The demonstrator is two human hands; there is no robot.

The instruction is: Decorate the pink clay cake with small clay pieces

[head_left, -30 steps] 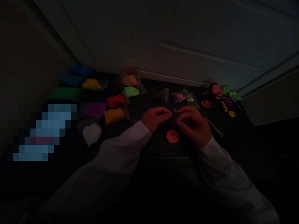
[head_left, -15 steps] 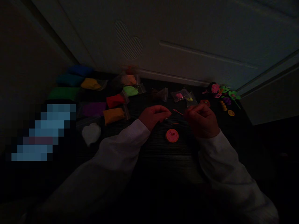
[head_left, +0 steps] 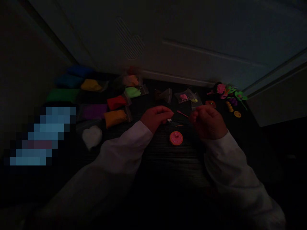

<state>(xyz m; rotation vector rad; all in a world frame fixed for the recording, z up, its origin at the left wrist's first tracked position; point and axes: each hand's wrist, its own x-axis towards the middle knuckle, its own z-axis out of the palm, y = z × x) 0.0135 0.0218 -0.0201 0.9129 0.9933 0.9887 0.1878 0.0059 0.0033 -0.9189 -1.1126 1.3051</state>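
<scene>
My left hand (head_left: 157, 117) is closed in a pinch, with a small white piece of clay (head_left: 169, 120) showing just under its fingertips. Over to the right, my right hand (head_left: 209, 121) is raised with its fingers pressed together; whatever may be between them is too dark to make out. A thin pink stick tool (head_left: 182, 113) lies on the table between the hands, its far end running towards my right fingers. Below it is a fine orange strand (head_left: 179, 125). Nearer to me sits a round pink disc with an orange rim (head_left: 176, 138), small dots and a little lump on top.
Bags of coloured clay stand on the left, among them orange (head_left: 115, 118), red (head_left: 116, 102), purple (head_left: 94, 111) and white (head_left: 92, 136). Small bags with pink (head_left: 183, 96) and yellow bits lie behind my hands. Finished-looking clay flowers (head_left: 221, 88) are at the back right. A pale panel (head_left: 192, 60) rises behind.
My right hand has moved right, away from my left hand, and its fingers have drawn together. The pink stick and orange strand are now uncovered. The white piece has come into view under my left fingers.
</scene>
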